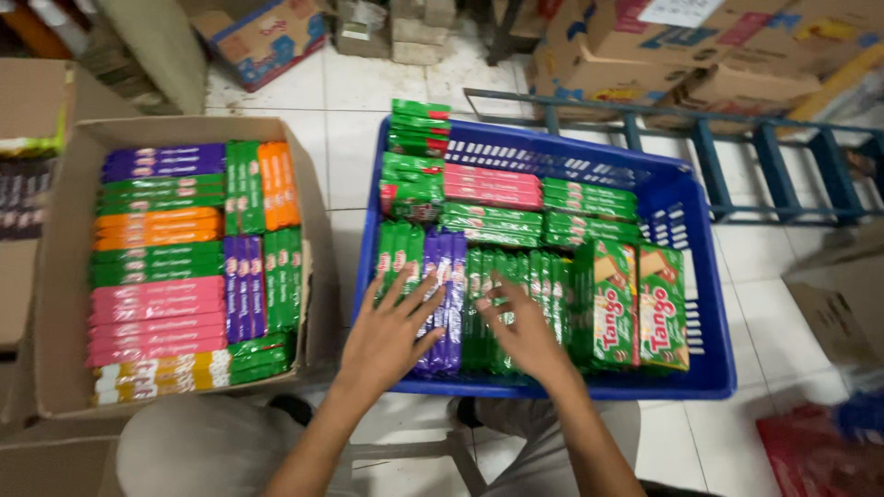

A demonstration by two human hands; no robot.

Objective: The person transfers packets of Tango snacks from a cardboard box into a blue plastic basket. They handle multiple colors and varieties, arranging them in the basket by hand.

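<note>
A blue plastic crate (695, 225) on the floor holds rows of flat snack packs: green ones (529, 285), purple ones (444, 276), pink ones (493, 186). My left hand (391, 331) lies flat, fingers spread, on the green and purple packs at the crate's near left. My right hand (520, 327) rests on the upright green packs in the near middle, fingers bent over their tops. Two larger green packs (635, 308) lean at the near right. Neither hand has lifted a pack.
An open cardboard box (55, 276) to the left is filled with packs in purple, green, orange, pink and yellow. Behind the crate lie a blue metal ladder frame (737, 147) and more cartons (663, 46). A brown carton (838, 294) stands at right on the white tiled floor.
</note>
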